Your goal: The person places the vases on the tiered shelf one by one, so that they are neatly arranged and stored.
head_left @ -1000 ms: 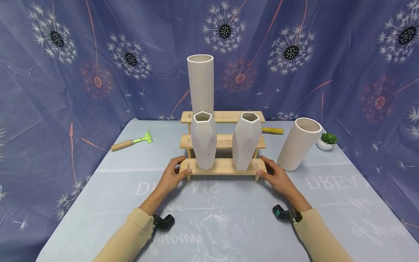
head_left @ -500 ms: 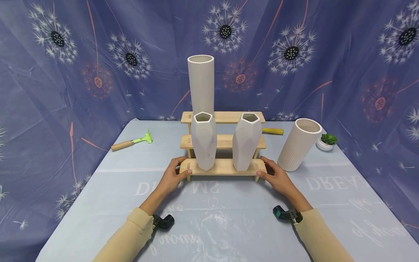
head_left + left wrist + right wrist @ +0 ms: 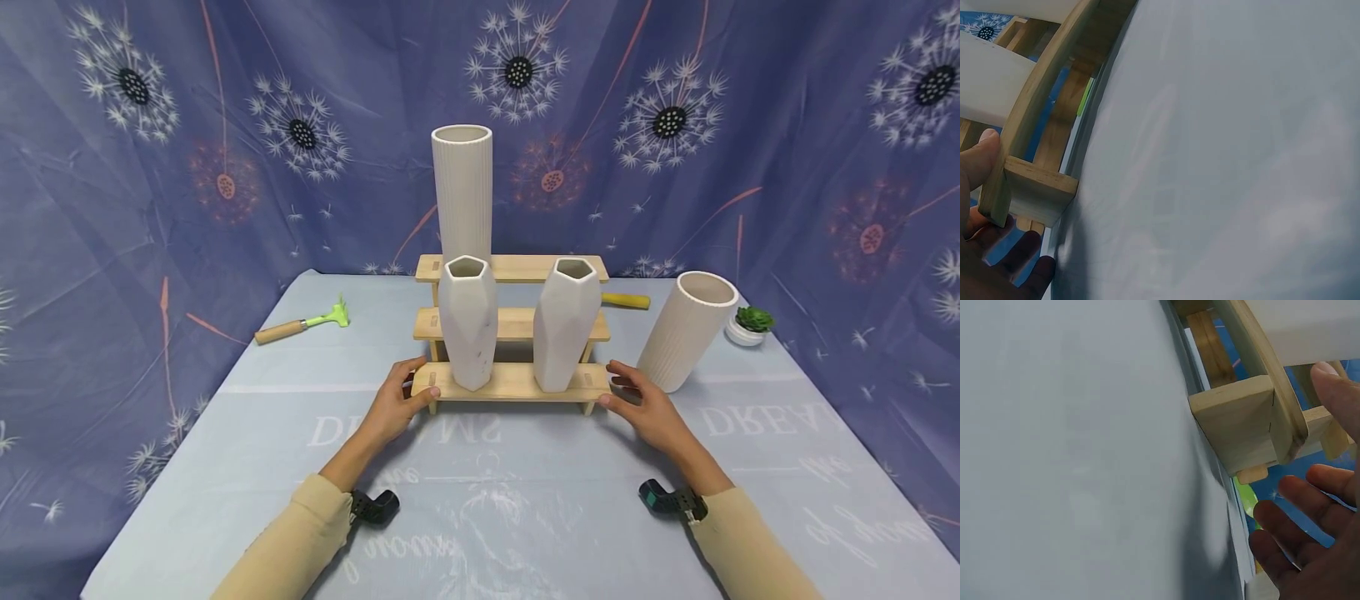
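Note:
A three-tier wooden plant stand (image 3: pixel 513 381) stands mid-table. Its lowest tier bears two white faceted vases, a left vase (image 3: pixel 469 321) and a right vase (image 3: pixel 567 321). A tall ribbed vase (image 3: pixel 462 192) rises from the left of the top tier. My left hand (image 3: pixel 392 406) grips the left end of the lowest tier, thumb on its front top edge. In the left wrist view, the fingers reach below and past the board's end. My right hand (image 3: pixel 651 414) is just off the right end, fingers spread with nothing in them, as the right wrist view also shows.
A wider ribbed vase (image 3: pixel 684 333) stands close behind my right hand. Beyond it is a small potted succulent (image 3: pixel 752 321). A yellow handle (image 3: pixel 626 300) shows behind the stand's right side. At the left lies a green hand rake (image 3: pixel 300 327) with a wooden handle. A blue dandelion-print curtain (image 3: pixel 360 83) backs the table.
My right hand has let go of the stand's lowest tier and moved slightly right. The left hand, the stand and the vases stay where they were.

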Demonstrator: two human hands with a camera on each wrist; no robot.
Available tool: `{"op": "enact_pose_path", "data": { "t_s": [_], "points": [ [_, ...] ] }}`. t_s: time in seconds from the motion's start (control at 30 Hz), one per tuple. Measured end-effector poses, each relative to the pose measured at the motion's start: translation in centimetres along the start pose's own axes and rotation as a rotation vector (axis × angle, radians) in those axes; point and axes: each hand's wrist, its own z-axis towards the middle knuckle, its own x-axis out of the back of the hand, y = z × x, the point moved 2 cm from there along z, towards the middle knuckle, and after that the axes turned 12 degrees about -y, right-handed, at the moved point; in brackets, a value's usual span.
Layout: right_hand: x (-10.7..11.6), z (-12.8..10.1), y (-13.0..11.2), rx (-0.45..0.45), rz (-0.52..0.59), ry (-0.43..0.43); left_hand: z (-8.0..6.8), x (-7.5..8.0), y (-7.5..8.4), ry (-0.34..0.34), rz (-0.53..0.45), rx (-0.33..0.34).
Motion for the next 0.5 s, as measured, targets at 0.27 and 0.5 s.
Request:
{"op": "enact_pose_path", "data": {
  "t_s": [0.27, 0.5],
  "points": [
    [0.8, -1.5, -0.1, 0.031, -0.074, 0.113, -0.5, -0.1, 1.0, -0.02, -0.004, 0.019],
    [1.9, -3.0, 0.2, -0.053, -0.105, 0.219, -1.5, 0.1, 3.4, -0.039, -0.011, 0.036]
  ]
}}
